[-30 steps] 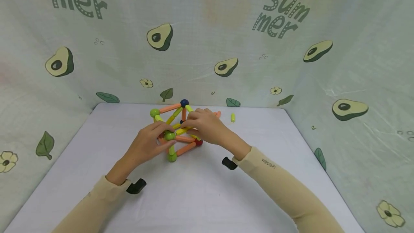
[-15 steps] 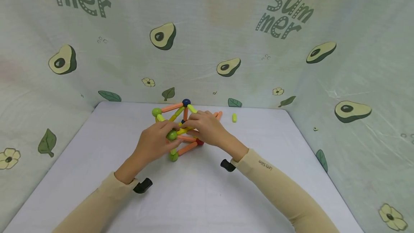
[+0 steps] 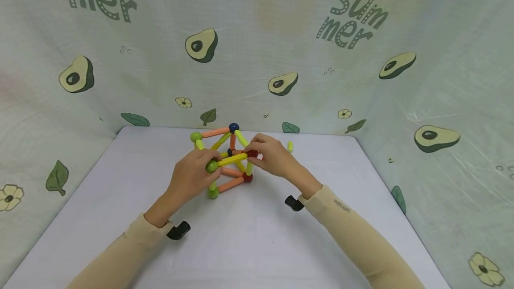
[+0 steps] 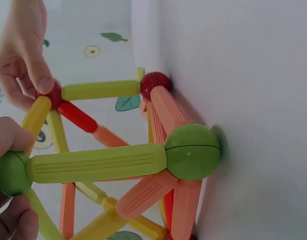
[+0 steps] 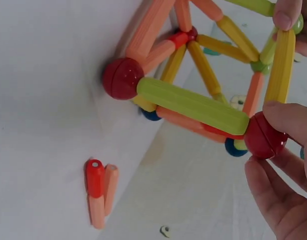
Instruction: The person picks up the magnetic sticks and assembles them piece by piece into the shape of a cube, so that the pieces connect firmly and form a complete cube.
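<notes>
A cube-like frame of coloured magnetic sticks and balls stands on the table, mostly in front of my hands' far side in the head view. My left hand (image 3: pixel 190 174) grips a green ball (image 3: pixel 211 166) at the frame's upper near-left corner. At the upper near-right corner, my right hand (image 3: pixel 275 157) pinches a red ball (image 5: pixel 266 136) between thumb and fingers. A yellow stick (image 3: pixel 232 160) spans these two balls. Below the red ball, a lime stick (image 5: pixel 193 106) runs down to a lower red ball (image 5: pixel 122 79). Another lime stick (image 4: pixel 98 163) joins the held green ball to a lower green ball (image 4: pixel 192 151).
Loose on the table beyond my right hand lies a short lime stick (image 3: pixel 290 146). The right wrist view shows a loose red piece (image 5: pixel 95 178) end to end with a salmon one, beside another salmon stick (image 5: pixel 111 190). A printed cloth (image 3: pixel 241 57) rises behind the white table (image 3: pixel 257 244).
My right hand has shifted right along the yellow stick to its end, where the red ball now shows in its fingers. My left hand stays at the green ball.
</notes>
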Demonstrator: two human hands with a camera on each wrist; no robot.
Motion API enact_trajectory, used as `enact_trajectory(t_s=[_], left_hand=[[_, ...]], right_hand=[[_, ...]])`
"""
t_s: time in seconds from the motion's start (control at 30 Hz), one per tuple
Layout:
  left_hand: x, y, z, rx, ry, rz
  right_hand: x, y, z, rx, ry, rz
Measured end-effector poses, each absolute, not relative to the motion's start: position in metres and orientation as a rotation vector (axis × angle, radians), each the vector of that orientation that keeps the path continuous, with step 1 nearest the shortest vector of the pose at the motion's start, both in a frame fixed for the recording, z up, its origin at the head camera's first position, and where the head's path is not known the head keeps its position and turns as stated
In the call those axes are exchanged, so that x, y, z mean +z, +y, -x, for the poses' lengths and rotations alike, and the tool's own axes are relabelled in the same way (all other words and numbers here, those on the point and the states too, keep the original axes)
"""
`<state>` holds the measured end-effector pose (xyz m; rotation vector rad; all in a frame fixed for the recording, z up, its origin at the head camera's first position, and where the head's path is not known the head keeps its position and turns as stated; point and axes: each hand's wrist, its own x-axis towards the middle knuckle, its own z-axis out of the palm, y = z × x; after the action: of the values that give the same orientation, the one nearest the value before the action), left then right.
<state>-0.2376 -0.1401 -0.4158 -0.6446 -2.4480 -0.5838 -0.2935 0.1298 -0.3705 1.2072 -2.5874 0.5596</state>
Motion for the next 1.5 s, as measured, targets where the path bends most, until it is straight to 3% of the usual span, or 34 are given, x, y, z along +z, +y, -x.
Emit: enact_trajectory(t_s=[0.27,0.67,0.87,1.5], left_hand=[[-0.421,-0.149,0.237,-0.561,-2.456,0.653],[-0.415,-0.152,0.236,-0.567,-2.459,0.684],[-0.418,-0.152,0.236,-0.579,-2.453,0.671],[-0.417,-0.156,0.238,-0.595,-2.448,0.705]], right_hand=[[-0.368,0.158,0.299,0.684,-2.639,-1.229],[-0.417,0.242,0.372,0.436,-3.033,-0.678],[-0.442,0.253,0.394,0.404,-3.19,-0.591],[-0.454,0.247,0.389,0.436,-3.145,-0.674]])
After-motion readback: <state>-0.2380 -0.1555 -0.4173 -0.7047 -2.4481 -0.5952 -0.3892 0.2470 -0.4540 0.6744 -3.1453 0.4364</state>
